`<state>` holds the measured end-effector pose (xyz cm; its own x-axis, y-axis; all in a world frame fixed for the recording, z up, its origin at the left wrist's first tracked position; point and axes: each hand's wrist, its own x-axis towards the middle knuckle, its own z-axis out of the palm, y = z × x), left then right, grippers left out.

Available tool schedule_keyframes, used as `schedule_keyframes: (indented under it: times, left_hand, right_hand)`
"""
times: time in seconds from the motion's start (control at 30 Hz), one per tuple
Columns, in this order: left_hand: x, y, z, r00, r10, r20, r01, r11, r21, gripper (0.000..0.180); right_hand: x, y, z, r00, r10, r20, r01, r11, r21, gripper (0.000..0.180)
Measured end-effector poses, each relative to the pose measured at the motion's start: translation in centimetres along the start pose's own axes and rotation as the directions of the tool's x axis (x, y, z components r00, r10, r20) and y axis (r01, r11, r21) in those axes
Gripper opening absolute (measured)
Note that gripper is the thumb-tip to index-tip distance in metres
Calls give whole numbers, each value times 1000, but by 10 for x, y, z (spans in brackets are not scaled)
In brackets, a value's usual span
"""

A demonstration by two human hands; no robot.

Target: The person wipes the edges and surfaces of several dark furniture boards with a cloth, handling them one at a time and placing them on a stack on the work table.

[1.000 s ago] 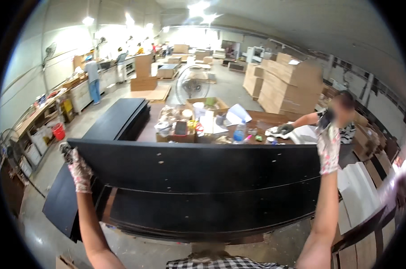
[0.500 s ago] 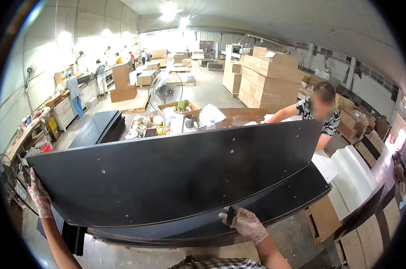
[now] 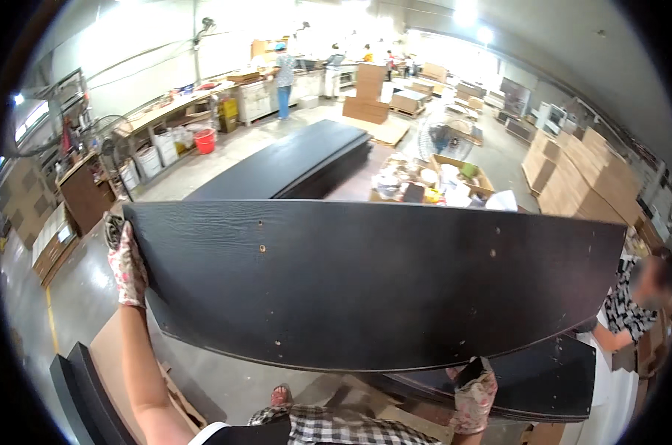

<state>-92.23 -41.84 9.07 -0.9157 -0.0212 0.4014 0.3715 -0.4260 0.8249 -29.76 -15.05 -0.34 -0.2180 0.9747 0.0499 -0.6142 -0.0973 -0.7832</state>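
A long black board with several drilled holes is held up on edge before me, its lower edge curved. My left hand, in a flower-patterned glove, grips the board's left end. A crumpled dark grey bit shows at those fingertips; I cannot tell whether it is a cloth or part of the glove. Just under the board's lower edge, toward the right, my gloved right hand is closed around a small dark block. Whether that hand also bears the board is unclear. More black boards lie stacked beneath, at the right.
Beyond the board stand another stack of black boards and a cluttered open carton. A co-worker is close at the right end. Dark panels lean at lower left. A floor fan and stacked cartons stand farther back.
My view has turned left. The board has swung away from the stack below, still in my left hand. My right hand stays near its lower edge with the dark block.
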Motion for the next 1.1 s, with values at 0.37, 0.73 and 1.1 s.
schedule_keyframes:
  times: [0.37,0.73,1.1]
  left_hand:
    - [84,-28,-299,940,-86,-331,110,993,52,48]
    - [77,4,-480,811,-132,-570,402,834,378,37]
    - [39,-15,-460,770,-436,-465,498,867,11,39]
  right_hand:
    - [56,149,236,852,294,433,-269,956,-119,52]
    - [106,298,427,551,615,564,-559,774,-298,33]
    - [131,298,452,595,637,490,-236,721,-651,41]
